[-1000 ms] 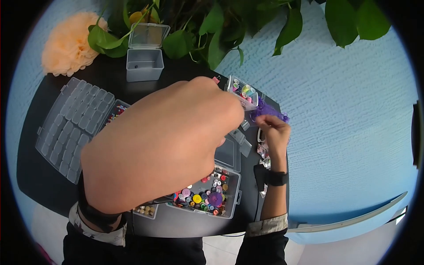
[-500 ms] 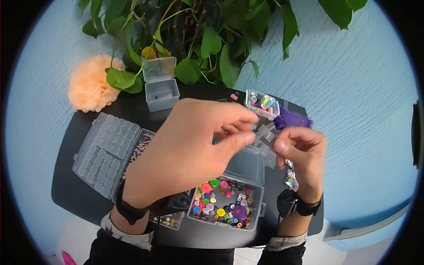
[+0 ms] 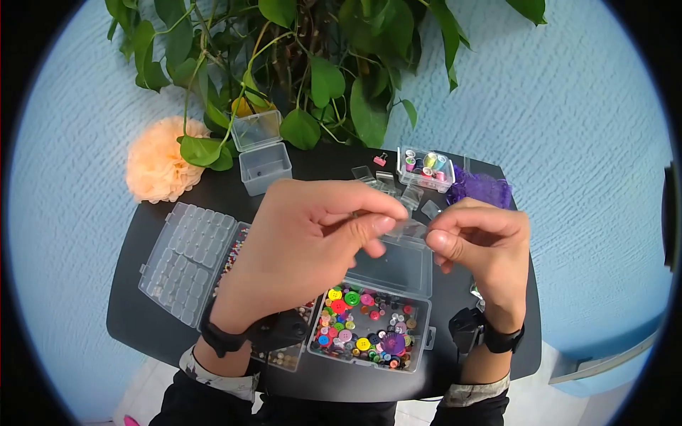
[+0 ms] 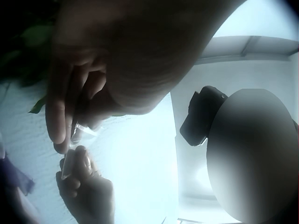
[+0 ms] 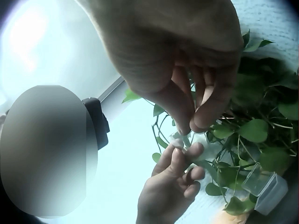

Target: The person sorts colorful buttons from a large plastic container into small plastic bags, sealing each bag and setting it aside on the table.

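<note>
Above the table, my left hand (image 3: 284, 245) and right hand (image 3: 490, 248) face each other, fingertips close together. Between them is a small clear plastic piece (image 3: 413, 228), thin and hard to make out. In the left wrist view, thumb and fingers of my left hand (image 4: 96, 88) pinch this clear piece (image 4: 84, 134); my right hand (image 4: 92, 193) is just below. The right wrist view has my right hand's thumb and finger (image 5: 187, 128) pinching at the piece's (image 5: 177, 141) other side. Under the hands lies the clear lid (image 3: 391, 268) of the button box (image 3: 364, 323).
A spool box (image 3: 426, 183), purple mesh bag (image 3: 479, 189), pink clip (image 3: 381, 160) and several clear small containers (image 3: 410, 195) lie behind the hands. At left are an open compartment case (image 3: 190, 255), an open clear box (image 3: 264, 169) and a peach pompom (image 3: 167, 160). Plant leaves (image 3: 327, 82) hang behind.
My right hand has left the purple mesh bag and come to face my left hand, which has turned and lowered. The fingertips have drawn closer together. The head view has shifted.
</note>
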Demonstrator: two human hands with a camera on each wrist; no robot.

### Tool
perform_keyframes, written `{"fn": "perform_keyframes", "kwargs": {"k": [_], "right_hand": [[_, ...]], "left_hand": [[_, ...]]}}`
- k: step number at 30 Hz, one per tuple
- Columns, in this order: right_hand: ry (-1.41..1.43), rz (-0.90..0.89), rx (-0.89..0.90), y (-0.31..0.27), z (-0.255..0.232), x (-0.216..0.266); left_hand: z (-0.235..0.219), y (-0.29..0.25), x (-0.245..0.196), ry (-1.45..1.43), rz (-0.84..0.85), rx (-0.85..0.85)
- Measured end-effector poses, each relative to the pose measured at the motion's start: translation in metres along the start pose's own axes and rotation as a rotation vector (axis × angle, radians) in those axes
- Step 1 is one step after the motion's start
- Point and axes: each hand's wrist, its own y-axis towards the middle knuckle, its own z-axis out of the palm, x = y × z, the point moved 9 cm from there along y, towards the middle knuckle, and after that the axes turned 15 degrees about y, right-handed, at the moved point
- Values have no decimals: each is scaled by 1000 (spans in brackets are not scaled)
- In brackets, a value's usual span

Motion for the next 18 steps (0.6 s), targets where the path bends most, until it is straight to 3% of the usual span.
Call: {"fn": "perform_keyframes", "kwargs": {"k": [4,6,8,10,12,15,16,18], "right_hand": [[-142,-210,94,-6,12,18],[-100,-211,97,-6,15,18],[-58,-210,101,-4,16,17],[26,-99,36,-1,9,6],[96,-89,21,0,11,3],[207,-58,36,-2,11,-2],[249,-37,67,-4,12,-4],[250,-57,68,-5,7,-2]], "left_hand": [[-1,1,16,-123,-133,-15],[-11,1,-9,-313,310,-162],[-13,-2,-12,-216,360,-149],[-16,-5,-18,-121,409,-135],[-12,-9,-31,78,546,-81],[-11,-10,-36,99,641,-91],[-9,-12,-38,98,641,-91],[-12,-8,-26,-127,406,-106]]}}
